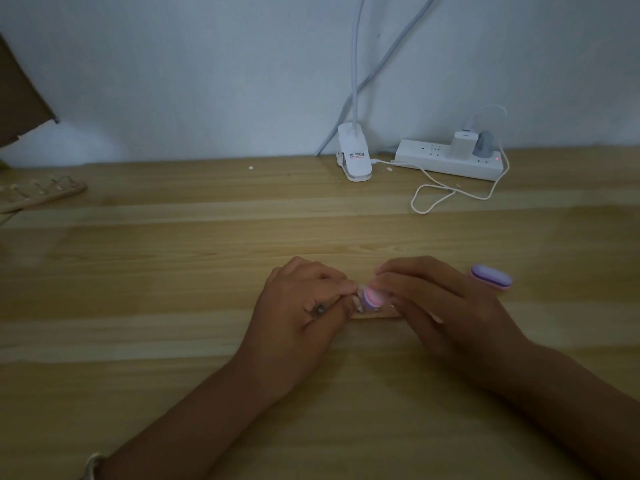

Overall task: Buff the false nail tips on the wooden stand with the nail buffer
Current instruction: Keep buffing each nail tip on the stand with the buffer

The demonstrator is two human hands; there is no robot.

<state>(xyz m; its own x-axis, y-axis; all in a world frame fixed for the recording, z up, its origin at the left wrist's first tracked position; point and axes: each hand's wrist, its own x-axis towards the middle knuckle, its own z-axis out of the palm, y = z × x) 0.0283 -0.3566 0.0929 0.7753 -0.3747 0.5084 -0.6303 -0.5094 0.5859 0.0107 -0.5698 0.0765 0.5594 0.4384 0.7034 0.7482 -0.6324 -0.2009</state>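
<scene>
A: Hands first. Right?

B: Right hand [426,299]: fingers curled, pinching the nail buffer [372,296] by its sides, with the pink end facing the camera. It sits low over the wooden stand [375,316].

A: Left?

B: Left hand [304,306]: fingers bent in against the stand's left end and bracing it, by the look of it. Only a thin strip of wood shows between the hands.

A: The false nail tips?

B: Mostly hidden under fingers and buffer. Dim light, so contact cannot be confirmed.

A: Surroundings?

B: Second buffer [491,277] lies on the table [173,289], just right of the right hand. Another stand [41,194] is at the far left edge. Clip lamp [354,157], power strip [446,160] and a looped white cable [450,195] are at the back, well apart.

A: Risks?

B: Judgement only. The stand is light and narrow, and a hard stroke could slide or tip it if the left hand's brace slackens. A tip could pop off its mount under sideways pressure. The fingers are crowded, so the buffer may scrape a fingertip instead. Poor light makes uneven buffing likely.
</scene>
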